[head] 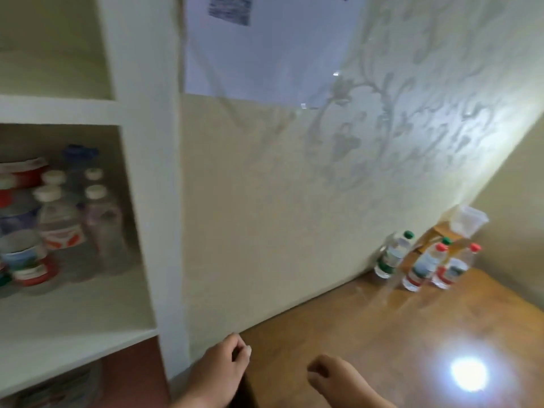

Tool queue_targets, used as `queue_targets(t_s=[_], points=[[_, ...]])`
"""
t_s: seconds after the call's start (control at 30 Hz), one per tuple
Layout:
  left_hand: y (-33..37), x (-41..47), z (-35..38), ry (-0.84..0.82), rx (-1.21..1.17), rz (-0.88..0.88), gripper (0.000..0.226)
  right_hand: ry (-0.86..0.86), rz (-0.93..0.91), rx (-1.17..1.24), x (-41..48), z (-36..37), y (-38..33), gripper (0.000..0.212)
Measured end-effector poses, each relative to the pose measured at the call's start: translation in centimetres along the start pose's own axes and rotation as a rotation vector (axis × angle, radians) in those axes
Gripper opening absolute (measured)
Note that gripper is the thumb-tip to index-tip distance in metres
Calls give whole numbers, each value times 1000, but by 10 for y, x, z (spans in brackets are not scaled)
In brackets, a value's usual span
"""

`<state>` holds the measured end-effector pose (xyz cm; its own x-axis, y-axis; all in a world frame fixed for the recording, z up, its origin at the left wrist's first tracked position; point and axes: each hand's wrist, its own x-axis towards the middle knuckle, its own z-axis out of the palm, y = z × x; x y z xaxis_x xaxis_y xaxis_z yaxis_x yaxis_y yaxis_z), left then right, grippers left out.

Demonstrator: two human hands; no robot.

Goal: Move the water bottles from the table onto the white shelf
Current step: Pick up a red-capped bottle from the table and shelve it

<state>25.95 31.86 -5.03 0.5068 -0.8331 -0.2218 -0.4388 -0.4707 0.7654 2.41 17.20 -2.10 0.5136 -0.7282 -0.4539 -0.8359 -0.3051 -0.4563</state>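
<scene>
Several clear water bottles stand at the far right end of the wooden table point(368, 334): a green-capped bottle point(393, 254) by the wall, a red-capped bottle point(424, 267) and a second red-capped bottle point(454, 267), with another green cap just behind. Many bottles point(61, 228) stand blurred inside the white shelf point(73, 328) at left. My left hand point(219, 369) hovers at the table's near left corner, fingers loosely curled, holding nothing. My right hand point(332, 378) is beside it over the table, fingers curled and empty. Both hands are far from the table bottles.
A clear plastic container point(468, 220) sits on a wooden stand point(435, 234) behind the bottles. Patterned wallpaper runs along the table's back edge. A bright light reflection point(468, 373) glares on the tabletop. The shelf's upright post point(153, 201) stands between shelf and table.
</scene>
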Motion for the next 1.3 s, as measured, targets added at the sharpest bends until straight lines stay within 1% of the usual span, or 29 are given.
queue_targets(t_s=[0.07, 0.13, 0.23, 0.33, 0.4, 0.53, 0.63, 0.73, 0.83, 0.9, 0.93, 0.97, 1.0, 1.07, 1.1, 1.13, 1.17, 1.23, 1.3], points=[[32, 13, 28, -52, 26, 27, 27, 5, 105, 33, -3, -18, 50, 13], [60, 29, 61, -144, 43, 29, 27, 18, 195, 77, -4, -32, 96, 11], [95, 51, 111, -252, 107, 3, 24, 18, 260, 123, 1, -43, 165, 12], [127, 71, 167, -291, 178, -11, 21, 5, 317, 200, 18, -52, 233, 22], [149, 85, 204, -331, 237, -26, 17, 9, 311, 241, 32, -61, 274, 16], [197, 118, 274, -383, 303, -46, 15, 42, 223, 259, 67, -101, 338, 8], [247, 146, 311, -391, 336, -9, 14, 94, 178, 262, 100, -138, 385, 9], [307, 186, 346, -387, 366, 73, 11, 207, 178, 297, 144, -184, 429, 6], [373, 233, 388, -336, 383, 195, 6, 371, 219, 345, 196, -239, 465, 18], [420, 259, 418, -309, 367, 283, 3, 519, 240, 413, 225, -280, 481, 22], [442, 271, 434, -302, 354, 323, 5, 602, 239, 453, 238, -300, 486, 28], [462, 282, 450, -291, 341, 362, 9, 678, 244, 482, 250, -317, 491, 40], [481, 292, 465, -275, 323, 398, 13, 732, 252, 497, 261, -334, 494, 59], [511, 308, 491, -236, 262, 439, 25, 764, 240, 521, 277, -365, 497, 99], [524, 313, 501, -211, 220, 447, 30, 758, 211, 538, 284, -377, 496, 110], [534, 317, 508, -187, 179, 449, 36, 746, 169, 549, 291, -386, 495, 112], [543, 319, 514, -170, 147, 436, 40, 732, 125, 553, 297, -390, 494, 107], [553, 321, 520, -143, 115, 399, 46, 708, 69, 539, 306, -392, 490, 85], [553, 320, 521, -122, 128, 383, 50, 735, 47, 557, 303, -386, 490, 70]])
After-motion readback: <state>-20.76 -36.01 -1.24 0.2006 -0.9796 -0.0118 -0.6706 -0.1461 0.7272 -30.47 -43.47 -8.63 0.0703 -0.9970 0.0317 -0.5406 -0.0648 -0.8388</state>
